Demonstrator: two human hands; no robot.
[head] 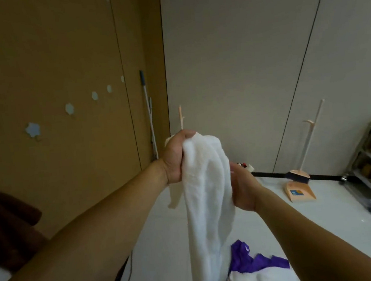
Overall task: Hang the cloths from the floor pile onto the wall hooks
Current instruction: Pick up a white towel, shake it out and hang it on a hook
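The white cloth [206, 183] hangs in the air, its top bunched in the clenched left hand [176, 157]; the right hand [243, 189] holds its side. All visible wall hooks [69, 108] look bare, and the floor pile [256, 269] waits, so the hanging seems hardly begun.
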